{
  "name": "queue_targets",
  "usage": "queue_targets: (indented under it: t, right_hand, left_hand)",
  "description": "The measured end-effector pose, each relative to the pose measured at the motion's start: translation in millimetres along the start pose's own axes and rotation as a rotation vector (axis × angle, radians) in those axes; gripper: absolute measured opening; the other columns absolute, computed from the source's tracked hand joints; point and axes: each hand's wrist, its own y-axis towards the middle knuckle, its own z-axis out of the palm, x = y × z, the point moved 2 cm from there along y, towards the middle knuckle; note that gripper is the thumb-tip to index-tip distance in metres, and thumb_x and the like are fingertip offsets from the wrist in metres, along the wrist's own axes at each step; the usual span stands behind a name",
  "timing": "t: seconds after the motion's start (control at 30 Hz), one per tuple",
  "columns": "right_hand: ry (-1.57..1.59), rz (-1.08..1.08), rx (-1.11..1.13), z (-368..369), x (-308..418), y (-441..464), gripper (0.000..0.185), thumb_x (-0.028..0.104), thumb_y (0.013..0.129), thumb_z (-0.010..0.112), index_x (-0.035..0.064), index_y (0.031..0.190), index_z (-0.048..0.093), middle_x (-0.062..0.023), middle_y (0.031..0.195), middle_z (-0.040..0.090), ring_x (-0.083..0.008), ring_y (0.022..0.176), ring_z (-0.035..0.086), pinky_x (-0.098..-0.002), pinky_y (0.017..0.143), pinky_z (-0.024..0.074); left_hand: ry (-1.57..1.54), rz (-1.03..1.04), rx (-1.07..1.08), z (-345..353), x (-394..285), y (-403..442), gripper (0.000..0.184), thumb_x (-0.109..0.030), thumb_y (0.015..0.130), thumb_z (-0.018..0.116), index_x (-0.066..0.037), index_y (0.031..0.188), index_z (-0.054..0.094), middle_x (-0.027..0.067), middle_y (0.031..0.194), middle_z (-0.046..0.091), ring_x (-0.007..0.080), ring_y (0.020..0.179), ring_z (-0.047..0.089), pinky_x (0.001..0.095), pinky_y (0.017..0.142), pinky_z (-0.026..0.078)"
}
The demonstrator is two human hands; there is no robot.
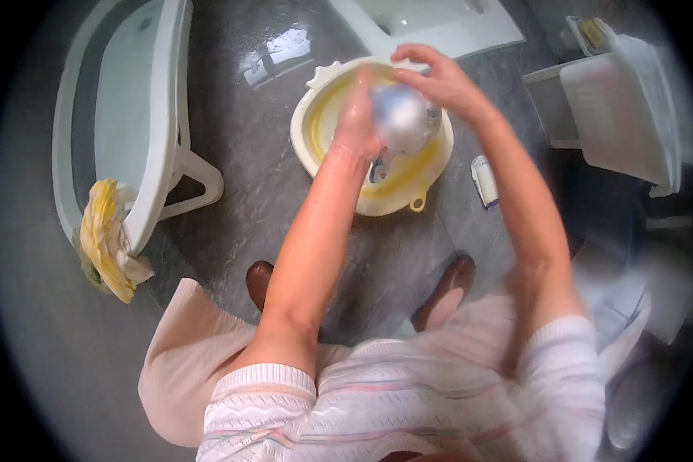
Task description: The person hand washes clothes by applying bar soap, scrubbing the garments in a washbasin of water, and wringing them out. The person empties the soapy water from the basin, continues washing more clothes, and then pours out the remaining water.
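My left hand [354, 123] is over a white and yellow basin [306, 146], on the left of a white and blue item [408, 119]. Its fingers point away from me and are smeared by motion; they appear to press against the item. Blur hides what kind of thing that is. My right hand [443, 83] is at the item's far right, above the basin's rim. Its thumb and forefinger are spread apart, with no grip visible. Below the item, a small dark patch shows inside the basin.
At left stands a white and grey tub [123, 100] holding water, with yellow and white cloth [106, 239] over its near rim. A soap bar in a dish [485, 182] lies right of the basin. A white tray-like fixture [439, 31] and a pale panel [616, 112] are beyond.
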Motion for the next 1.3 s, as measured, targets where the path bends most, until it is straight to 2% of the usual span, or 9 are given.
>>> queue_targets:
  t: [0.13, 0.3, 0.53, 0.73, 0.87, 1.13, 1.17, 1.23, 1.3]
  right_hand:
    - [-0.005, -0.508, 0.364, 3, 17, -10, 0.041, 0.030, 0.074, 0.066, 0.0018, 0.102, 0.058, -0.0117, 0.100, 0.058, -0.0208, 0.091, 0.055, -0.0323, 0.081, 0.0435]
    - [-0.180, -0.313, -0.161, 15, -4, -9, 0.030, 0.030, 0.079, 0.061, 0.0000, 0.080, 0.059, -0.0141, 0.077, 0.060, -0.0269, 0.069, 0.053, -0.0339, 0.064, 0.0434]
    - [0.215, -0.078, -0.429, -6, -28, -2, 0.035, 0.036, 0.083, 0.059, 0.0026, 0.071, 0.058, -0.0007, 0.054, 0.048, -0.0095, 0.049, 0.042, -0.0264, 0.046, 0.0376]
    - [0.264, 0.169, -0.287, -24, -39, -11, 0.037, 0.040, 0.076, 0.066, 0.0054, 0.068, 0.058, 0.0013, 0.062, 0.053, -0.0073, 0.054, 0.045, -0.0240, 0.046, 0.0376]
    - [0.059, 0.058, 0.311, 8, -33, -30, 0.035, 0.036, 0.070, 0.071, 0.0023, 0.074, 0.061, -0.0014, 0.068, 0.057, -0.0104, 0.065, 0.053, -0.0244, 0.058, 0.0442]
    - [0.733, 0.227, -0.055, 37, -38, -1, 0.031, 0.011, 0.071, 0.055, 0.0055, 0.101, 0.058, -0.0060, 0.089, 0.059, -0.0151, 0.086, 0.057, -0.0282, 0.069, 0.0488]
    - [0.427, 0.154, -0.097, 55, -21, -2, 0.027, 0.012, 0.072, 0.055, 0.0069, 0.099, 0.059, -0.0063, 0.084, 0.059, -0.0172, 0.085, 0.059, -0.0294, 0.067, 0.0495]
    - [-0.099, -0.153, -0.225, 91, 18, -25, 0.022, 0.014, 0.074, 0.056, 0.0077, 0.095, 0.059, -0.0084, 0.076, 0.059, -0.0220, 0.081, 0.061, -0.0319, 0.065, 0.0502]
    - [-0.538, -0.622, -0.404, 116, 47, -53, 0.018, 0.016, 0.076, 0.056, 0.0065, 0.090, 0.059, -0.0122, 0.071, 0.058, -0.0275, 0.077, 0.062, -0.0344, 0.063, 0.0501]
  left_hand:
    - [0.026, -0.074, 0.143, 22, -15, -17, 0.068, -0.056, 0.089, 0.030, 0.005, 0.113, 0.044, 0.0140, 0.101, 0.056, 0.0248, 0.092, 0.057, 0.0369, 0.085, 0.047]
    - [0.423, 0.072, 0.268, 13, -20, -15, 0.047, -0.025, 0.079, 0.055, 0.004, 0.115, 0.047, 0.0088, 0.090, 0.059, 0.0165, 0.087, 0.056, 0.0276, 0.076, 0.047]
    - [1.415, -0.126, -0.112, -20, -15, -10, 0.031, -0.022, 0.068, 0.067, -0.002, 0.092, 0.063, 0.0014, 0.081, 0.060, 0.0112, 0.073, 0.054, 0.0258, 0.065, 0.041]
    - [0.927, 0.168, -0.194, -55, -32, -13, 0.031, -0.027, 0.066, 0.070, -0.004, 0.086, 0.066, 0.0021, 0.078, 0.062, 0.0124, 0.072, 0.055, 0.0262, 0.067, 0.041]
    - [0.258, 0.215, -0.092, -58, -34, -9, 0.037, -0.002, 0.073, 0.058, -0.001, 0.109, 0.053, 0.0059, 0.098, 0.059, 0.0165, 0.088, 0.056, 0.0309, 0.078, 0.046]
    - [-0.227, 0.062, -0.154, -44, -13, -9, 0.030, -0.014, 0.083, 0.052, -0.006, 0.112, 0.050, 0.0132, 0.108, 0.053, 0.0297, 0.102, 0.052, 0.0408, 0.086, 0.046]
    - [-0.200, 0.045, -0.324, -50, -12, -6, 0.023, -0.028, 0.087, 0.049, -0.008, 0.098, 0.053, 0.0112, 0.099, 0.056, 0.0270, 0.093, 0.055, 0.0383, 0.080, 0.047]
    - [-0.483, -0.055, 0.212, -70, 4, -5, 0.019, -0.026, 0.088, 0.051, -0.008, 0.092, 0.052, 0.0109, 0.093, 0.058, 0.0267, 0.088, 0.057, 0.0400, 0.077, 0.048]
    - [-0.425, -0.007, 0.184, -83, 20, -9, 0.019, -0.026, 0.088, 0.050, -0.007, 0.089, 0.053, 0.0096, 0.088, 0.057, 0.0242, 0.082, 0.056, 0.0384, 0.071, 0.047]
